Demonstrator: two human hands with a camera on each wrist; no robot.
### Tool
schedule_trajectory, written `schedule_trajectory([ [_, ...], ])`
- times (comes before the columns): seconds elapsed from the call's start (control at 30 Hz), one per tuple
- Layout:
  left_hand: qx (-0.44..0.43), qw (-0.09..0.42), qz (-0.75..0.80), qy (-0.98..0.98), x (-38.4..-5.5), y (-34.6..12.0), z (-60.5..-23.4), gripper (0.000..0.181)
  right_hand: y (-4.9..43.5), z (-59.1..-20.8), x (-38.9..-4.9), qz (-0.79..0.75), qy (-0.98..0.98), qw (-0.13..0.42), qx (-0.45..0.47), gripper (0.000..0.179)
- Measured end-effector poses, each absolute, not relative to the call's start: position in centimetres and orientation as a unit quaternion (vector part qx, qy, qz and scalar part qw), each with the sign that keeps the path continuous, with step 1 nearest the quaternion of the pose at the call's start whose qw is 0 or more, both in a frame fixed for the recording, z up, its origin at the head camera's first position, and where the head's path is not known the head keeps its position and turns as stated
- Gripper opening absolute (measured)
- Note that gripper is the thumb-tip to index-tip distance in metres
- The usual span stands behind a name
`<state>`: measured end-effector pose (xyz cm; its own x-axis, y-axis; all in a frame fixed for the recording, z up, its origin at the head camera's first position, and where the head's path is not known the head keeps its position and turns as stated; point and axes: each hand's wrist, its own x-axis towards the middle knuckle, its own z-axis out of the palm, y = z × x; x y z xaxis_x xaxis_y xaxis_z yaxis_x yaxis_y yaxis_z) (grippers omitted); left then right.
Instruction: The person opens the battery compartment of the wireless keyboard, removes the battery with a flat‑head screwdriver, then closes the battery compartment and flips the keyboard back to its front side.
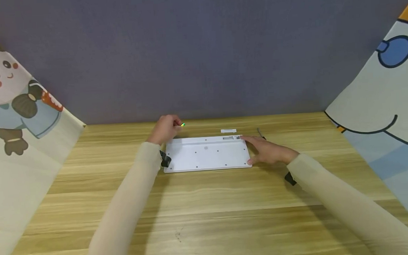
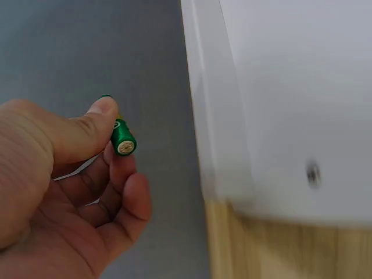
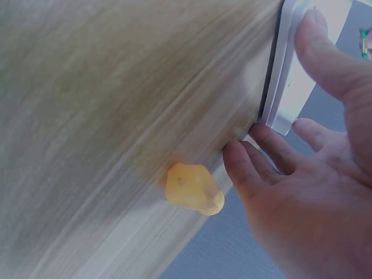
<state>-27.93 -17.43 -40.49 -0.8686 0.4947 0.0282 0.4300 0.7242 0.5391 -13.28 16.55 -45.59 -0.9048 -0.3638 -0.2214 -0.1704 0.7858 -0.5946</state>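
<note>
"Where's the battery (image 2: 122,138)?"
"Left hand (image 1: 166,128) pinches it, near the keyboard's (image 1: 207,158) far left corner. Right hand (image 1: 267,150), spread wide, touches the keyboard's right end."
"Heavy?"
"Probably light, hard, slippery. Pinch its middle."

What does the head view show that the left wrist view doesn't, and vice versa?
Head only: right hand, loose white strip, open slot.
Left wrist only: the round flat end of the battery, too small to make out from the head.
Both: left hand, battery, white panel, table.
</note>
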Motion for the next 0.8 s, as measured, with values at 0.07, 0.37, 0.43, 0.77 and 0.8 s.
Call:
schedule_trajectory([
  [0.07, 0.237, 0.066, 0.274, 0.93, -28.3, -18.2, -40.6, 0.008, 16.6, -45.6, -13.2, -0.292, 0.931, 0.164, -0.144, 0.095],
  [0.37, 0.168, 0.097, 0.243, 0.951, -29.7, -20.5, -41.2, 0.019, 16.7, -45.7, -13.3, -0.299, 0.929, 0.166, -0.143, 0.095],
  [0.43, 0.154, 0.102, 0.226, 0.957, -29.9, -20.9, -41.4, 0.018, 16.7, -45.8, -13.4, -0.296, 0.929, 0.166, -0.145, 0.094],
  [0.77, 0.136, 0.076, 0.18, 0.971, -30.6, -20.2, -42.2, 0.019, 16.7, -45.8, -13.5, -0.291, 0.931, 0.166, -0.144, 0.095],
  [0.8, 0.137, 0.073, 0.176, 0.972, -30.6, -20.1, -42.3, 0.019, 16.7, -45.8, -13.5, -0.291, 0.931, 0.166, -0.144, 0.095],
])
